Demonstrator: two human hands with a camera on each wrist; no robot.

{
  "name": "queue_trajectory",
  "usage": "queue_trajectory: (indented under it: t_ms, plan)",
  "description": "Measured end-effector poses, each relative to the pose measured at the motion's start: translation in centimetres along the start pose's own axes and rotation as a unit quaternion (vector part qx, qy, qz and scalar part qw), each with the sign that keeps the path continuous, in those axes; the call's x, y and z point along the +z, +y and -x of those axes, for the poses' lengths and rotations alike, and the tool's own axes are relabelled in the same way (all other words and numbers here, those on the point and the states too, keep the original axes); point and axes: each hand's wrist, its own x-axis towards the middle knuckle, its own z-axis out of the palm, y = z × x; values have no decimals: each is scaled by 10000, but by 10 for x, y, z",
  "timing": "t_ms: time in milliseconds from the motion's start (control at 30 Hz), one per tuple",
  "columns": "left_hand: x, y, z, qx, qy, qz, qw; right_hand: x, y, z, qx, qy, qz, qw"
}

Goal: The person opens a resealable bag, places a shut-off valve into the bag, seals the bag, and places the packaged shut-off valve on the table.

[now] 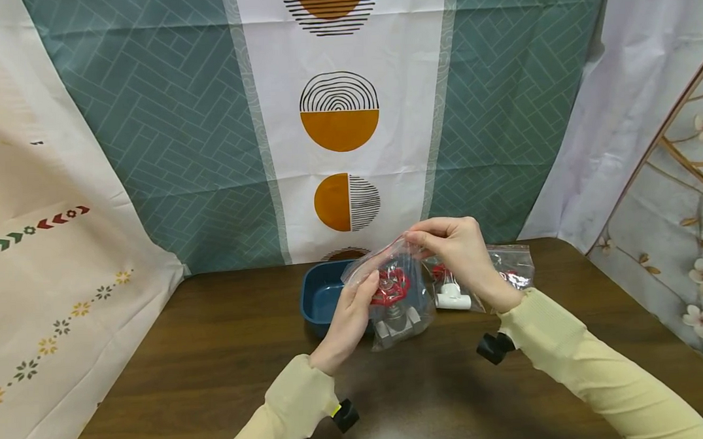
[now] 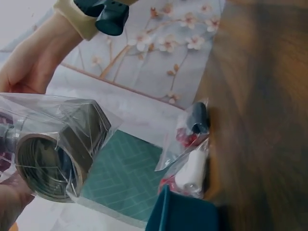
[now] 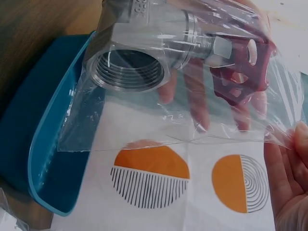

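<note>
A clear zip bag [image 1: 424, 308] with a red zip edge is held up above the table. Inside it is a steel gate valve [image 1: 396, 321] with a red handwheel [image 1: 392, 285]; its threaded opening faces the left wrist camera. My left hand [image 1: 348, 314] grips the bag's left side, thumb in front and fingers behind the handwheel, as the right wrist view shows through the plastic. At the top right corner, my right hand [image 1: 455, 249] pinches the zip edge between thumb and fingertips. Whether the zip is sealed I cannot tell.
Behind the bag stands a blue plastic bin [image 1: 309, 308], partly hidden. Right of it lie another bag holding a white pipe tee [image 1: 452, 297] with red on it, and a further zip bag [image 1: 517, 259] with red and dark parts. Patterned cloths hang around the wooden table [image 1: 228, 356].
</note>
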Motion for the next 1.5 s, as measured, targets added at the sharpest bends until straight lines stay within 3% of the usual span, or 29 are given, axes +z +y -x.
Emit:
queue_trajectory:
  t_ms: [100,267,400,533,767,900,1033,1167,1267,1400,1500]
  plan:
    - [-2,4,0,-44,102,24,9999,-1,2,-1,-56,-40,-61,10000]
    - [-5,5,-1,275,333,182,9989,-3,15,-5,-37,-132,-225,9997]
    - [-9,-5,-3,521,412,375,9971,-4,15,-5,66,-199,-285,9994]
    - [-14,-16,-6,677,133,518,9963,-5,3,-2,-1,-150,-138,9998]
    - [-16,-24,0,989,-556,1064,9878,-2,0,-7,-814,-145,345,9960]
    - [-16,-30,-1,1254,-552,966,9858,-2,5,-10,-1206,-62,552,9911]
    - [-15,-36,-4,1224,-441,857,9878,-4,3,-12,-1441,26,666,9873]
    - [-11,-35,-7,950,-325,843,9914,-8,0,-12,-1332,29,684,9887]
    - [-7,-25,-9,823,12,640,9946,-11,2,-10,-1082,63,679,9918]
    - [-4,-16,-10,849,227,452,9951,-15,6,-8,-752,99,493,9959]
    - [-2,-25,-10,939,304,531,9937,-15,3,-7,-627,95,324,9975]
